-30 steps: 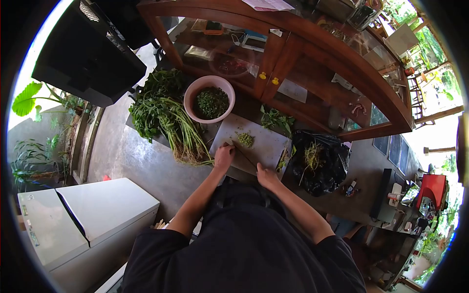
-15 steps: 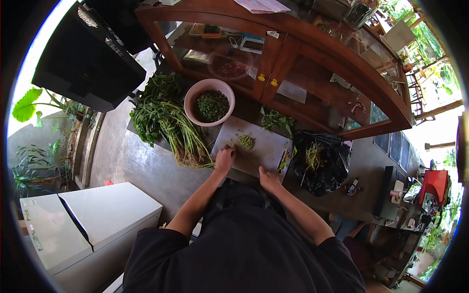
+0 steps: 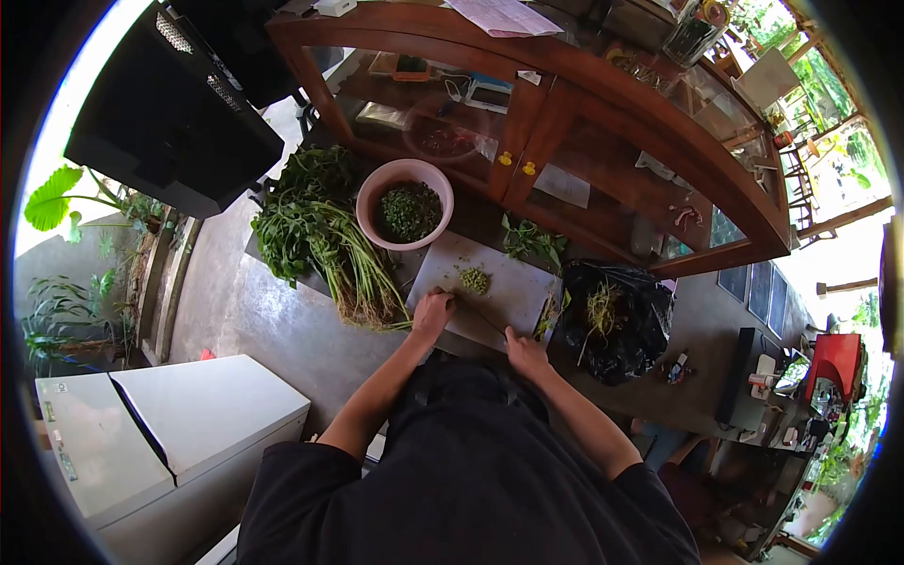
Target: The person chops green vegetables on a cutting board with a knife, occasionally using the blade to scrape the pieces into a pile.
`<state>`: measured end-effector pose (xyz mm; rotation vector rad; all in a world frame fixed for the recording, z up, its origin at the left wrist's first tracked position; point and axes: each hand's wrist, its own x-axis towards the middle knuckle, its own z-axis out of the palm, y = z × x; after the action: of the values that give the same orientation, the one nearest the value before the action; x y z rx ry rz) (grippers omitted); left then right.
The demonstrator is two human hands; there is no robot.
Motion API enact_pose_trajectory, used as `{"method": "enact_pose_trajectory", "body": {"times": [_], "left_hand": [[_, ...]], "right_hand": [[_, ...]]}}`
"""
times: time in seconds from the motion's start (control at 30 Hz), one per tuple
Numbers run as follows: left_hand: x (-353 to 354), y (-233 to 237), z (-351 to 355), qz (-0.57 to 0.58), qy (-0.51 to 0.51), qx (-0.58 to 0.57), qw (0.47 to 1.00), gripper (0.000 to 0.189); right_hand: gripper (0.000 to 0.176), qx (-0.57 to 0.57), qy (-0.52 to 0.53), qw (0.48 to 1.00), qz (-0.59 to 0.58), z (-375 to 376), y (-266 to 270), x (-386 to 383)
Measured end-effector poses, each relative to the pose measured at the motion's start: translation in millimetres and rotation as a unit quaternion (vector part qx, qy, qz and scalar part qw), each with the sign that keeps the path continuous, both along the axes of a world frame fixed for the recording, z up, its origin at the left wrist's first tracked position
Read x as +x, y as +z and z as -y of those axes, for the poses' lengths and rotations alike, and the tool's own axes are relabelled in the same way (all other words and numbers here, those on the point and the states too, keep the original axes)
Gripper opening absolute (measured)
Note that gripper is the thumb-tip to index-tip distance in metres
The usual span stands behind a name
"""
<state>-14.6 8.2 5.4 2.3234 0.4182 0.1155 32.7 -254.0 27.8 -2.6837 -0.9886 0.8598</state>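
Observation:
A pale cutting board (image 3: 513, 280) lies on the dark table, with a small heap of chopped green pieces (image 3: 474, 280) on it. At the board's near left edge, my left hand (image 3: 434, 313) is closed, and what its fingers hold is too small to make out. My right hand (image 3: 524, 349) is closed around the handle of a knife, whose thin dark blade (image 3: 487, 321) points toward my left hand. Behind the board stands a pink bowl (image 3: 364, 201) of chopped greens. Long leafy stems with roots (image 3: 354, 268) lie to the left.
Loose leaves (image 3: 534, 242) lie behind the board. A black plastic bag (image 3: 637, 325) with root scraps sits to the right. A wooden glass cabinet (image 3: 527, 104) borders the table's far side. A person's arm shows at the lower right, beyond the table.
The knife blade now shows between my hands, angled toward the left hand. My right hand has moved slightly right and nearer my body. The whole view has shifted a little.

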Motion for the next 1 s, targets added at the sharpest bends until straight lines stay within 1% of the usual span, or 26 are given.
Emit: {"method": "enact_pose_trajectory", "body": {"times": [0.07, 0.13, 0.3, 0.5, 0.6, 0.67, 0.73, 0.8, 0.93, 1.0], "left_hand": [[-1, 0, 0, 0.019, 0.005, -0.002, 1.0, 0.021], [0, 2, -2, 0.015, 0.0, 0.001, 1.0, 0.021], [3, -3, -3, 0.008, -0.005, -0.009, 1.0, 0.019], [9, -1, -2, 0.005, -0.02, 0.032, 0.999, 0.02], [9, -4, -1, -0.003, -0.004, 0.01, 1.0, 0.022], [8, -7, 0, 0.013, 0.009, -0.003, 1.0, 0.022], [8, -4, 1, 0.018, 0.017, -0.014, 1.0, 0.022], [7, -2, 2, 0.024, 0.026, -0.025, 0.999, 0.022], [7, 2, 4, 0.017, 0.026, 0.001, 0.999, 0.021], [7, 3, 5, 0.009, 0.031, 0.006, 0.999, 0.02]], "right_hand": [[0.037, 0.004, -0.001, 1.0, 0.017, -1, 4, 3], [0.034, -0.019, -0.006, 1.0, 0.011, -4, 10, 9], [0.033, -0.013, -0.012, 1.0, 0.026, -8, 27, 13], [0.036, -0.003, 0.003, 1.0, 0.021, -4, 32, 9], [0.036, -0.005, 0.017, 1.0, 0.022, -3, 43, 6], [0.035, -0.007, 0.022, 1.0, 0.021, -4, 52, 3], [0.029, -0.027, 0.012, 1.0, 0.003, -9, 65, 0], [0.028, -0.018, 0.01, 1.0, 0.007, -8, 63, -2], [0.026, -0.008, 0.009, 1.0, 0.014, -9, 62, -4], [0.028, -0.014, 0.007, 1.0, 0.011, -10, 62, -5]]}}
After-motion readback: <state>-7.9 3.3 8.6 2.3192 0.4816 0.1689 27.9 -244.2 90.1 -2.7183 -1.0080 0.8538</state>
